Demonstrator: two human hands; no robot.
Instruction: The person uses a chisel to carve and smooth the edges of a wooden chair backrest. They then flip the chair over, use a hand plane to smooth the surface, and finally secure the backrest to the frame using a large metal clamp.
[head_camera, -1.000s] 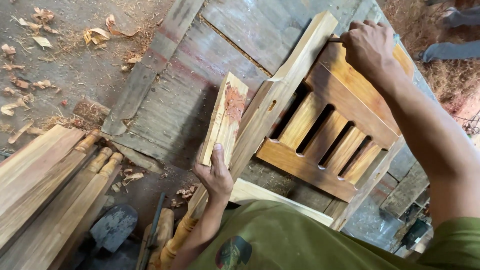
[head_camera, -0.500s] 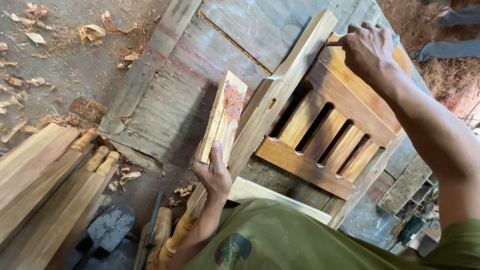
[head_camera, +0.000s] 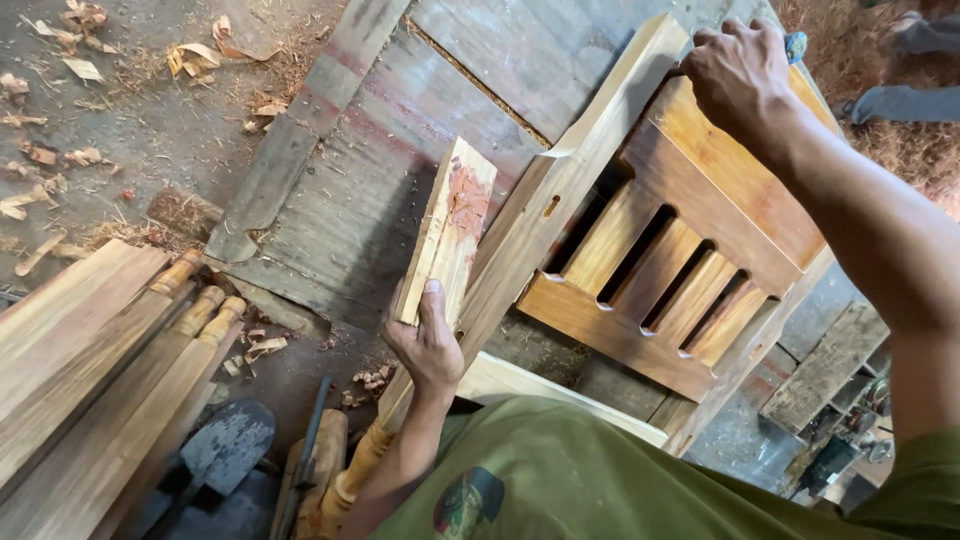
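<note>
My left hand (head_camera: 428, 348) grips the near end of a short flat wooden board (head_camera: 450, 225) with a reddish patch, held upright beside the frame's long side post. My right hand (head_camera: 742, 72) rests closed on the top far corner of a slatted wooden frame (head_camera: 700, 260), a chair-back-like piece with several vertical slats and a wide top rail. A small blue object shows at my right fingertips. The frame lies on a worn grey wooden bench (head_camera: 380, 170).
A stack of long planks and turned legs (head_camera: 100, 370) lies at the lower left. A dark metal tool (head_camera: 225, 450) sits beside them. Wood shavings (head_camera: 60, 130) litter the dirt floor at upper left. Another person's legs (head_camera: 905, 95) are at the upper right.
The view has shifted slightly. My right hand has slid a little up along the frame's top corner. My left hand still holds the board in the same place.
</note>
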